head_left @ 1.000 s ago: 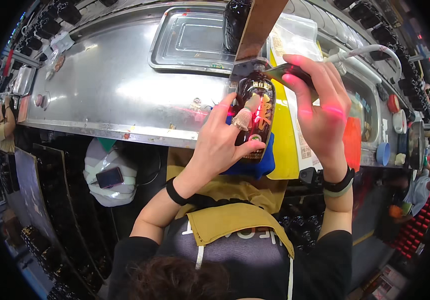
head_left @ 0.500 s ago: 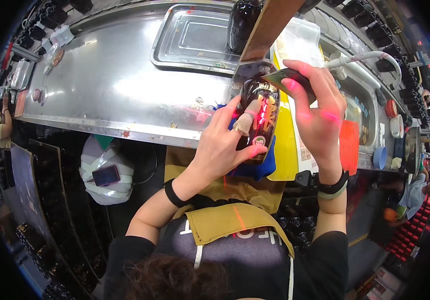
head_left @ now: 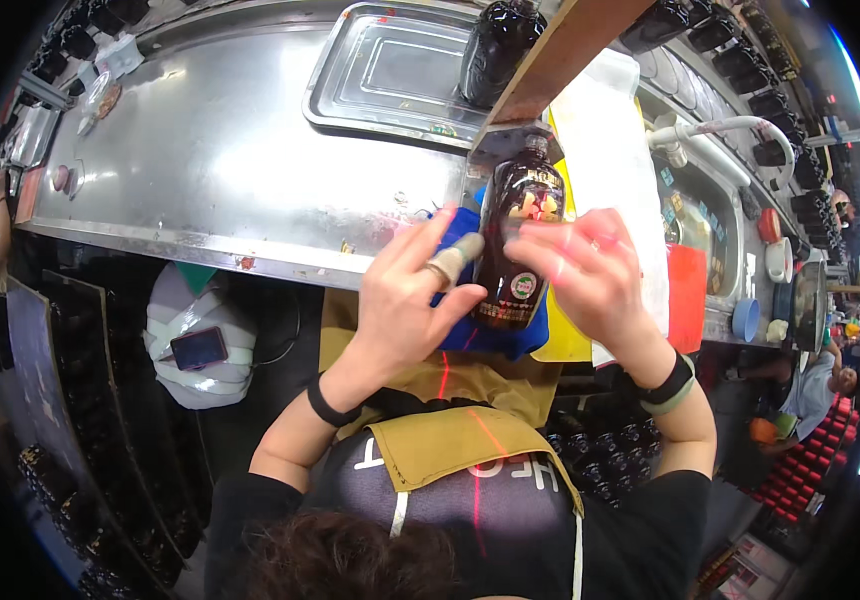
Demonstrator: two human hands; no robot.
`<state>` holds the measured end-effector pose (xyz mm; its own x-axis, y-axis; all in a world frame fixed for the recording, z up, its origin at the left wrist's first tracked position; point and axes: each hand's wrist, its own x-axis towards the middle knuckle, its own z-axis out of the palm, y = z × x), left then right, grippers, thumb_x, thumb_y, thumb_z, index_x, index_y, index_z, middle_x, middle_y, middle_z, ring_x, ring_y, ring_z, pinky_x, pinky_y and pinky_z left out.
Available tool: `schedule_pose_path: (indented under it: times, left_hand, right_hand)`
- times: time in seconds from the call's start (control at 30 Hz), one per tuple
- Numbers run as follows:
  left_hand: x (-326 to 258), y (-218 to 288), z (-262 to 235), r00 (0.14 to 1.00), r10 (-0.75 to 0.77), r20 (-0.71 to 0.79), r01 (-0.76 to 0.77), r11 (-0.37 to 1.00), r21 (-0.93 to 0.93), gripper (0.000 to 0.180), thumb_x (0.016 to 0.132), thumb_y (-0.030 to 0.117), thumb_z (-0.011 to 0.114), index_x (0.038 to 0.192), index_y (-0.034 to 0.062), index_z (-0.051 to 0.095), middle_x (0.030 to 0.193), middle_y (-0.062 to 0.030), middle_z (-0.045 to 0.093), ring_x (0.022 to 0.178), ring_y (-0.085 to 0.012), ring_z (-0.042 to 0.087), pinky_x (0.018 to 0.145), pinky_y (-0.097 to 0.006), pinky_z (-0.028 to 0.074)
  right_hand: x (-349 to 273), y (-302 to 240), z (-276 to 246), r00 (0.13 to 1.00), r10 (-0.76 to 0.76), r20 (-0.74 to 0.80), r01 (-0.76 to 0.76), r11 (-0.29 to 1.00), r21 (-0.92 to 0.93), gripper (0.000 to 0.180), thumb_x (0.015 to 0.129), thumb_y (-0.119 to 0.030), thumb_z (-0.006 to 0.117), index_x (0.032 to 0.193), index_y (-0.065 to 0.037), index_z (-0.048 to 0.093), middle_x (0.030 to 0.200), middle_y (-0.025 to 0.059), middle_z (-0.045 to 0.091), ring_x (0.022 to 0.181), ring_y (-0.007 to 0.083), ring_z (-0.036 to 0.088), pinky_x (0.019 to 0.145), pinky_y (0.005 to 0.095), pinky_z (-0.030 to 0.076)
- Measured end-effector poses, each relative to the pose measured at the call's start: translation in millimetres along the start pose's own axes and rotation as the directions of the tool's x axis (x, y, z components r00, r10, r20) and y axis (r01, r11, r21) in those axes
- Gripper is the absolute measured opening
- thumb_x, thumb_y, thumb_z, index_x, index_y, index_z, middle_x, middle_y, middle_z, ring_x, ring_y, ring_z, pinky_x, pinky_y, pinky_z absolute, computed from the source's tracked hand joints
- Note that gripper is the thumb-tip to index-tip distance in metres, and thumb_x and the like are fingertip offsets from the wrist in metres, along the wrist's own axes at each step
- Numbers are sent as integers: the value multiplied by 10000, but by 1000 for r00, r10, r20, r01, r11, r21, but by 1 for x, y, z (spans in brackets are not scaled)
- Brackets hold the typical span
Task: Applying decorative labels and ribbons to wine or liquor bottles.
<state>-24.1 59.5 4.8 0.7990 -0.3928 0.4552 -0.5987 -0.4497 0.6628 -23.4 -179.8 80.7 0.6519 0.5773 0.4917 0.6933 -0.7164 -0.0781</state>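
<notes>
A dark glass bottle [head_left: 518, 235] with gold lettering and a small round white-and-green mark lies on a blue cloth [head_left: 458, 228], its neck pointing away from me. My left hand [head_left: 412, 285] is at the bottle's left side, fingers apart, with pale covers on one finger. Its thumb tip reaches the lower part of the glass. Over the bottle's right side is my right hand [head_left: 590, 280], fingers bent toward the lettering. Motion smears those fingers, so whether they hold anything does not show.
A wooden board [head_left: 560, 65] slants above the bottle's neck. Behind it stand another dark bottle [head_left: 500, 50] and a metal tray [head_left: 400, 75] on the steel counter [head_left: 220, 150]. To the right are a red sheet [head_left: 687, 300], a sink with a white faucet [head_left: 740, 125] and a blue bowl [head_left: 746, 320].
My right hand has come down and left onto the bottle; the dark flat piece it held no longer shows. My left hand has shifted left, uncovering more of the bottle.
</notes>
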Motion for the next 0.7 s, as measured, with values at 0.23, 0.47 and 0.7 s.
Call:
schedule_pose_path:
  times: [0.23, 0.47, 0.7]
  left_hand:
    - [-1, 0, 4, 983, -139, -121, 112, 972, -207, 592, 1068, 489, 498, 1295, -17, 703, 1411, -250, 616, 1187, -431, 638, 1022, -470, 496]
    - [-3, -11, 1, 983, -156, -95, 135, 971, -197, 637, 1102, 488, 416, 1267, -57, 700, 1411, -251, 618, 1243, -418, 626, 1049, -455, 482]
    - [1, -5, 7, 988, -132, -77, 112, 968, -224, 656, 1110, 495, 384, 1266, -58, 699, 1399, -258, 624, 1243, -423, 629, 1064, -462, 472]
  right_hand:
    - [32, 25, 1, 996, 87, 4, -86, 994, -60, 246, 795, -121, 747, 1040, -132, 725, 926, 14, 692, 831, 240, 625, 733, 395, 493]
    - [-12, -13, 8, 970, -223, 101, 194, 951, 242, 306, 773, -84, 777, 1067, -164, 748, 1004, -16, 736, 835, 180, 622, 759, 359, 504]
    - [-31, 23, 29, 982, -26, -189, 58, 985, 162, 282, 725, -72, 765, 992, -162, 783, 1014, -27, 747, 802, 181, 617, 745, 352, 511]
